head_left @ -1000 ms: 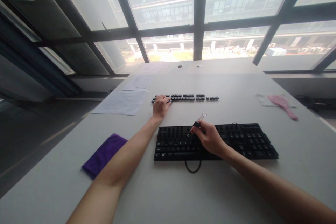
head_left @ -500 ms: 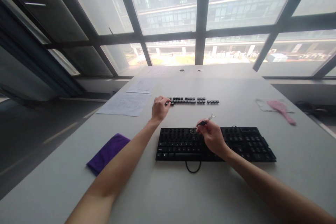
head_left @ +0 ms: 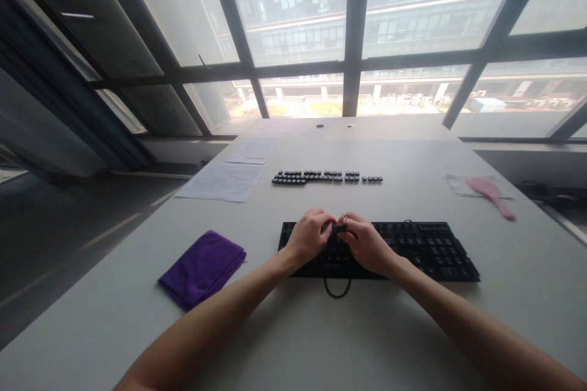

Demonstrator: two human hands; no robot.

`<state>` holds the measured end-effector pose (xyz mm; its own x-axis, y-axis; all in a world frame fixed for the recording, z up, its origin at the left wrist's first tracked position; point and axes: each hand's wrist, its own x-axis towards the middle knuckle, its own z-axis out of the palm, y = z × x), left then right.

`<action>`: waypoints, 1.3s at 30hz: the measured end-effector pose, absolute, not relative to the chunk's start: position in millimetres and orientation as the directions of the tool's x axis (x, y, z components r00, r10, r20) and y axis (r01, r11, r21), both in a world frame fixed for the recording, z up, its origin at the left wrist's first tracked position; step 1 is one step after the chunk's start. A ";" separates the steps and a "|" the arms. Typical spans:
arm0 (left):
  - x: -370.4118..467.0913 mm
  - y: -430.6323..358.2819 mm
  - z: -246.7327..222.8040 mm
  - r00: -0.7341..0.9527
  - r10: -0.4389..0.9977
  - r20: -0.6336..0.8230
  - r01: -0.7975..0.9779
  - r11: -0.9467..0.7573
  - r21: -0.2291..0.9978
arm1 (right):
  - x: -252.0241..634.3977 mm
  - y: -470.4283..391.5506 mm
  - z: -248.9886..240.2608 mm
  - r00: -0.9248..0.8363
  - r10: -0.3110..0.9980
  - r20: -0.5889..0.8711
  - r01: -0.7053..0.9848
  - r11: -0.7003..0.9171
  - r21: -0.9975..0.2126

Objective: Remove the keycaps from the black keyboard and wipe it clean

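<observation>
Left hand (head_left: 310,236) has moved over the keyboard (head_left: 438,247), which lies lengthwise left-to-right.

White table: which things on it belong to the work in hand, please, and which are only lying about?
Seem to belong:
keyboard, under both hands
small tool, in the right hand
keycaps, in rows behind the keyboard
cable

Seem only lying about:
purple cloth
papers
pink handled thing
white sheet beneath it

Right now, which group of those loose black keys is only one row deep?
The short group at the right-hand end of the line, beyond the keyboard. The other groups, to its left, are at least two rows deep.
</observation>
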<state>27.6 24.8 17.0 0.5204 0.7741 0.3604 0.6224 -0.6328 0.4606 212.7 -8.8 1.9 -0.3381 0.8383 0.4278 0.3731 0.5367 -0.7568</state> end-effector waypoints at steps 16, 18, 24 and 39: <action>22.4 13.9 19.7 0.687 0.665 0.293 0.534 -0.735 0.417 | 215.6 -9.0 -3.8 -0.287 0.848 0.446 0.366 0.528 -0.766; 22.3 15.6 18.0 0.680 0.672 0.293 0.523 -0.724 0.449 | 217.1 -7.8 -4.1 -0.266 0.861 0.433 0.350 0.505 -0.789; 23.6 18.6 10.4 0.680 0.668 0.302 0.492 -0.721 0.488 | 219.7 -7.8 -5.0 -0.251 0.870 0.424 0.337 0.489 -0.805; 23.6 15.2 7.0 0.629 0.656 0.417 0.421 -0.738 0.527 | 217.2 -12.1 1.0 -0.169 0.832 0.528 0.366 0.550 -0.751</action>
<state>23.6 15.2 7.0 0.6290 0.6564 0.4166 0.4209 -0.7381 0.5273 217.2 -12.1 1.0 -0.1694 0.8324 0.5276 0.3657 0.5502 -0.7507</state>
